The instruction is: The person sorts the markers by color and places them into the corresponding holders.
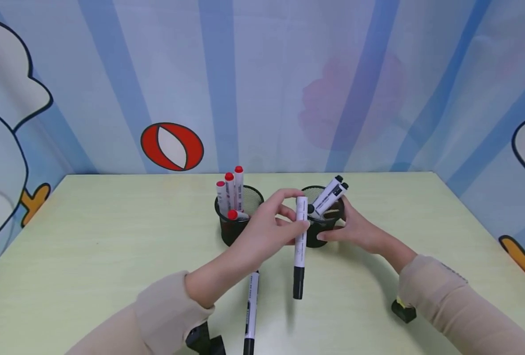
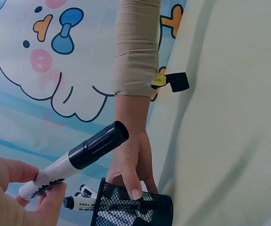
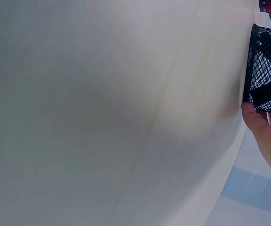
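My left hand [image 1: 266,227] pinches a white marker [image 1: 301,227] between thumb and fingers, its black cap pointing down. The marker is held up in front of a black mesh pen cup [image 1: 319,235], in which several black-ended markers [image 1: 331,197] lean. My right hand [image 1: 357,228] grips that cup from its right side, thumb in front and fingers behind. In the left wrist view, the held marker [image 2: 55,174] is above the cup [image 2: 163,209], with the right thumb [image 2: 131,181] against the mesh. The right wrist view shows the right hand [image 3: 269,136] at the cup's base.
A second mesh cup [image 1: 230,230] with several red-capped markers [image 1: 229,190] stands to the left. Another black-capped marker [image 1: 251,310] lies on the table [image 1: 111,256] near the front. Behind the table hangs a patterned blue curtain [image 1: 262,88].
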Tool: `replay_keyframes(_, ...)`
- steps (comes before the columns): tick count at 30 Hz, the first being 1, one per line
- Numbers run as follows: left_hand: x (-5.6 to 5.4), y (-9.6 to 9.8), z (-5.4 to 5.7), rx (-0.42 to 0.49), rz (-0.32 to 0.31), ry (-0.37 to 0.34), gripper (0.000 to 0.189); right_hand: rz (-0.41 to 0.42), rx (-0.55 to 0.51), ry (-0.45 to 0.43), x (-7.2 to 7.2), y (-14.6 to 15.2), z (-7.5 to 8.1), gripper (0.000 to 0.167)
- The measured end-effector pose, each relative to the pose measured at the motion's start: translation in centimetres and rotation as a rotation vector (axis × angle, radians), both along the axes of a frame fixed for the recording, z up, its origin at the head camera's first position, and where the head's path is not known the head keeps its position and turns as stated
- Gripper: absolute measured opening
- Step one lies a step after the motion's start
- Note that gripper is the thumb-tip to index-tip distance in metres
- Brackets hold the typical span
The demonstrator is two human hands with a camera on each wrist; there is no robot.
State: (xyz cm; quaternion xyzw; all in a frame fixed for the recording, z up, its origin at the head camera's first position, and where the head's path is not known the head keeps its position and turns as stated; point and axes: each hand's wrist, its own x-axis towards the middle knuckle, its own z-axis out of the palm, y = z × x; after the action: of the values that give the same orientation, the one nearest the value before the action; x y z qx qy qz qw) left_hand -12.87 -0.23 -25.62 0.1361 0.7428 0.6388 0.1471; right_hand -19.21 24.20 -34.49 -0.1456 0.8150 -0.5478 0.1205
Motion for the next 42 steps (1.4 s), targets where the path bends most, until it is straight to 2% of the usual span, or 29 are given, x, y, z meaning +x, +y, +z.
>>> replay_keyframes(9,-0.7,1.0,0.7,0.086,0.013,0.041,0.048,-0.001,0.016,-0.004,0.0,0.1,0.1,0.09)
replay_keyframes(14,-0.9,1.6,1.2,0.118,0.036,0.04,0.048,0.008,0.011,-0.003,0.0,0.1,0.0,0.092)
replay_keyframes(20,-1.5,2.6,2.3,0.165,0.07,0.061,0.048,0.036,0.003,-0.003,0.0,0.2,0.0,0.094)
replay_keyframes(25,-2.2,3.6,3.1,0.208,0.082,0.098,0.048,0.018,0.016,-0.001,-0.1,0.2,0.1,0.097)
replay_keyframes(32,-2.8,4.4,3.6,0.258,0.109,0.129,0.046,0.005,0.018,0.005,-0.1,0.1,0.1,0.1)
replay_keyframes(37,-3.4,4.5,3.7,0.244,0.145,0.177,0.047,-0.011,0.036,-0.015,-0.1,0.0,0.1,0.101)
replay_keyframes(42,-4.0,4.7,3.7,0.229,0.189,0.25,0.048,-0.026,0.044,-0.02,0.0,0.1,0.1,0.095)
